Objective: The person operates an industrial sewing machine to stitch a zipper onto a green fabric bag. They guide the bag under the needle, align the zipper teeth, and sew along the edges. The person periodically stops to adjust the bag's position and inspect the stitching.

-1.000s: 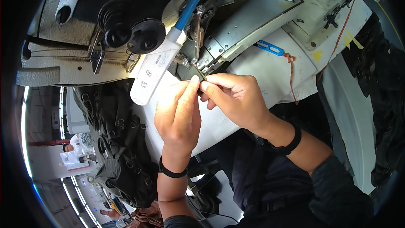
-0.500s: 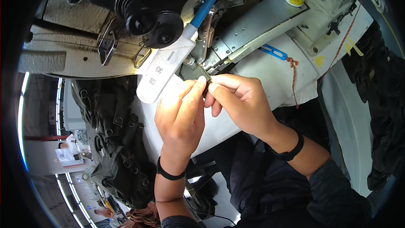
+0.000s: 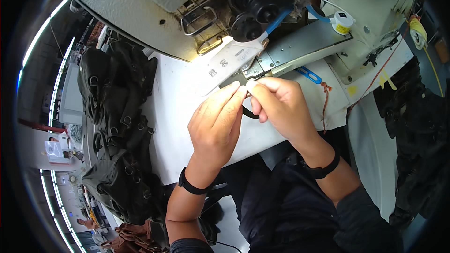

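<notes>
Both hands meet at the front of a sewing machine's metal bed (image 3: 304, 42). My left hand (image 3: 213, 124) is closed, its thumb and fingertips pinching a dark strap (image 3: 251, 114). From the right, my right hand (image 3: 283, 107) pinches the same strap, its fingertips almost touching the left ones. A curved part of the strap hangs below the fingers; most of the rest is hidden behind them. Just beyond the fingertips a flat dark grey piece (image 3: 233, 80) lies by the needle area, and I cannot tell whether it joins the strap.
Above the hands hangs the machine head (image 3: 136, 18), with a white lamp (image 3: 229, 63) on a blue neck. A blue plastic tool (image 3: 309, 75) with orange cord lies right on the white table (image 3: 173, 112). Dark bags with metal rings (image 3: 117, 131) are heaped left; dark fabric (image 3: 417, 145) hangs right.
The view has shifted, so the machine head and lamp appear further right. Both hands still pinch the strap together, and a curved length of it now shows below the fingers.
</notes>
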